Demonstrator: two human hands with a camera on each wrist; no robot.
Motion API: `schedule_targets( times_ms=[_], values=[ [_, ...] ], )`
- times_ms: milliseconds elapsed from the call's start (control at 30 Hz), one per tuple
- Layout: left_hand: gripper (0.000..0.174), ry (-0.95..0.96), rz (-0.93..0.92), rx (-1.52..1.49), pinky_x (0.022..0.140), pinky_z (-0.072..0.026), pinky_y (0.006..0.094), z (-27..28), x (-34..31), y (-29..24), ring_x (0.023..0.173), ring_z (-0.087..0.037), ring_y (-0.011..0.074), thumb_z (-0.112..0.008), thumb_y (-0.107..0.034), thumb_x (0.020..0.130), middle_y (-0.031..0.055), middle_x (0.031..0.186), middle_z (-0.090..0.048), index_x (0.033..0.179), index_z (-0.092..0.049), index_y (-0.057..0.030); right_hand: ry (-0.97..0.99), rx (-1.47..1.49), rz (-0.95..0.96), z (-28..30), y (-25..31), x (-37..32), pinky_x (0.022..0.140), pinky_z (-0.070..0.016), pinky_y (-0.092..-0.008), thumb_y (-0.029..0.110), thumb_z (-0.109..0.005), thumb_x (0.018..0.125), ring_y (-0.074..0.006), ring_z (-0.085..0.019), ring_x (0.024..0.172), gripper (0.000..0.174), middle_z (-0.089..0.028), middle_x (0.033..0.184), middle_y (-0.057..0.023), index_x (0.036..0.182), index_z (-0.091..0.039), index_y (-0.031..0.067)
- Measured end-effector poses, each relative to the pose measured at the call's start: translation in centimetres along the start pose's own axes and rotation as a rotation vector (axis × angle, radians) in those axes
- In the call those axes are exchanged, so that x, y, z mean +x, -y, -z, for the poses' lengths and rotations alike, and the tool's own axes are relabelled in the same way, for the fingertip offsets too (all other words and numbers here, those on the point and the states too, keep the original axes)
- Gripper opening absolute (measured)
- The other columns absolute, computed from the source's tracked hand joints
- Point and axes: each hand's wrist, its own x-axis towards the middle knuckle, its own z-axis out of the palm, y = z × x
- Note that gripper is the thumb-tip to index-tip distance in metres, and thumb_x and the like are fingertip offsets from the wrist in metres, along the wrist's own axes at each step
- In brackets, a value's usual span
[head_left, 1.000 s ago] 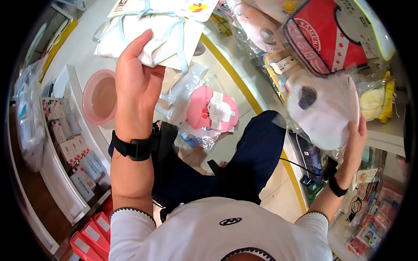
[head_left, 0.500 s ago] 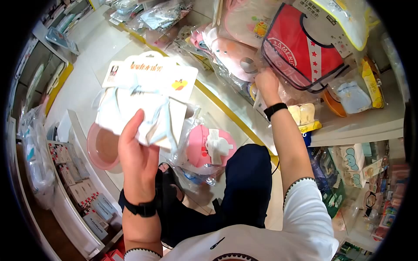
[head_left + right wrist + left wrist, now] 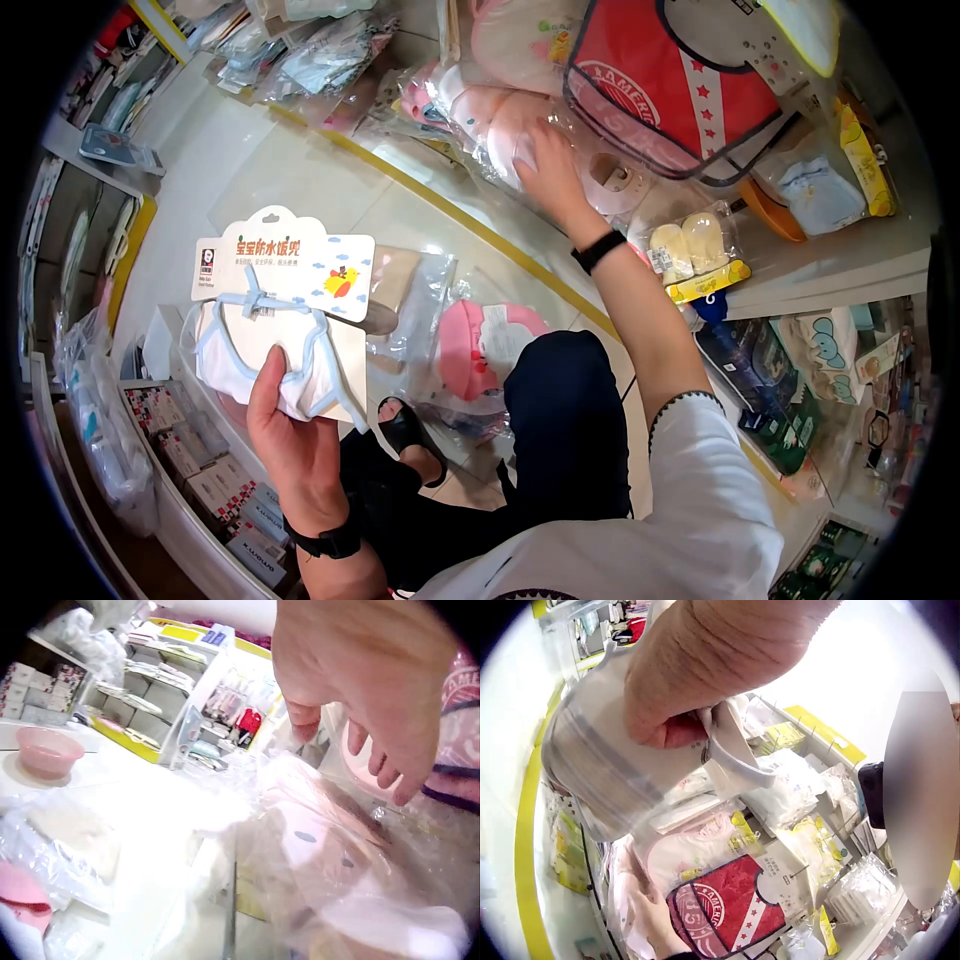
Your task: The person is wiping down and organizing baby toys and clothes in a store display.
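Note:
My left hand point(image 3: 297, 455) grips a white baby bib with light-blue trim point(image 3: 235, 365), thumb over its front. The bib is tied to a printed header card point(image 3: 280, 262). In the left wrist view its grey-white back point(image 3: 604, 742) shows. My right hand point(image 3: 553, 180) reaches over the shelf on the right, at a pale-pink bib in a clear bag point(image 3: 490, 118). In the right wrist view that bag point(image 3: 322, 847) lies right below the loosely hanging fingers. Beside this hand is a red bib with white stars point(image 3: 650, 85) in clear wrapping.
A bagged pink bib point(image 3: 462, 350) lies on the tiled floor near a black sandal point(image 3: 418, 440). Small boxes point(image 3: 215, 490) line a shelf at left. A yellow-edged shelf point(image 3: 450, 215) runs across, and a pink basin point(image 3: 49, 754) stands on the floor.
My right hand has let go of a bagged white bib held at far right and moved left along the shelf to the pale-pink bib. The left hand's carded bib sits lower in view.

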Motion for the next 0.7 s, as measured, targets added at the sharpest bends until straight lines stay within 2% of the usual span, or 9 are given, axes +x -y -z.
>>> schedule_targets(
  times_ms=[67,167,267,367,467,567,667,700],
  values=[
    [0.044,0.017,0.018,0.001,0.089,-0.0455,0.0359,-0.6,0.1,0.3,0.105,-0.054,0.0218,-0.048,-0.01,0.087,0.011,0.119,-0.05,0.128,-0.034,-0.0025,0.031,-0.188,0.033,1.6,-0.3,-2.6,0.1,-0.0252,-0.0502,0.019,-0.063,0.069,-0.0343,-0.03,0.123,0.067,-0.035,0.132,-0.0173,0.129,-0.035,0.0119],
    [0.04,0.044,0.027,0.026,0.087,-0.046,0.0348,-1.6,-0.1,0.8,0.102,-0.056,0.0216,-0.046,-0.012,0.088,0.0111,0.116,-0.053,0.125,-0.037,-0.0011,0.202,-0.414,-0.159,4.0,-0.6,-4.8,0.098,-0.0237,-0.0571,0.019,-0.063,0.069,-0.0358,-0.026,0.125,0.065,-0.03,0.135,-0.0161,0.129,-0.037,0.0185],
    [0.038,0.053,0.028,0.049,0.087,-0.0463,0.0345,-2.2,-0.3,1.3,0.1,-0.057,0.0219,-0.045,-0.013,0.089,0.0113,0.114,-0.054,0.125,-0.038,-0.0008,0.266,-0.394,-0.239,3.7,-2.8,-5.6,0.096,-0.0231,-0.0606,0.023,-0.064,0.069,-0.0376,-0.024,0.125,0.068,-0.029,0.135,-0.0163,0.13,-0.035,0.0202],
    [0.038,0.031,0.033,0.063,0.087,-0.0459,0.0346,-1.9,-0.2,1.5,0.1,-0.057,0.0219,-0.045,-0.013,0.089,0.0115,0.114,-0.054,0.125,-0.038,-0.0006,0.36,-0.392,-0.197,4.1,-1.2,-5.5,0.096,-0.0242,-0.0596,0.027,-0.066,0.069,-0.0376,-0.024,0.126,0.07,-0.028,0.135,-0.016,0.131,-0.034,0.0201],
    [0.038,0.003,0.021,0.076,0.087,-0.0458,0.0344,-1.6,-0.3,1.3,0.1,-0.057,0.0216,-0.044,-0.013,0.089,0.0117,0.113,-0.055,0.124,-0.039,0.0002,0.37,-0.442,-0.141,2.8,-1.3,-5.9,0.093,-0.0278,-0.0606,0.03,-0.065,0.071,-0.0367,-0.024,0.126,0.066,-0.029,0.137,-0.012,0.13,-0.036,0.0209],
    [0.036,-0.024,-0.015,0.089,0.087,-0.0456,0.034,-1.3,-0.5,1.1,0.1,-0.057,0.0212,-0.045,-0.014,0.089,0.0119,0.112,-0.055,0.122,-0.041,0.0012,0.299,-0.355,-0.154,2.7,-1.4,-5.9,0.091,-0.035,-0.0526,0.027,-0.06,0.077,-0.0323,-0.038,0.119,0.05,-0.045,0.126,-0.0095,0.124,-0.045,0.0173],
    [0.035,-0.022,-0.033,0.086,0.087,-0.0456,0.0339,-0.5,-0.6,0.9,0.099,-0.057,0.0212,-0.045,-0.015,0.089,0.0119,0.111,-0.056,0.12,-0.043,0.0016,0.186,-0.005,-0.267,3.1,-2.7,-4.8,0.086,-0.0394,-0.0481,0.022,-0.05,0.083,-0.029,-0.048,0.108,0.032,-0.057,0.11,-0.0095,0.113,-0.056,0.014],
    [0.034,-0.012,-0.035,0.08,0.087,-0.0456,0.0339,-0.3,-0.5,1.0,0.099,-0.057,0.0212,-0.045,-0.015,0.089,0.0118,0.111,-0.056,0.119,-0.044,0.0017,0.082,0.021,-0.223,2.8,-2.9,-4.4,0.084,-0.0408,-0.0452,0.021,-0.049,0.083,-0.029,-0.051,0.102,0.03,-0.058,0.105,-0.0103,0.11,-0.058,0.0133]
  ],
)
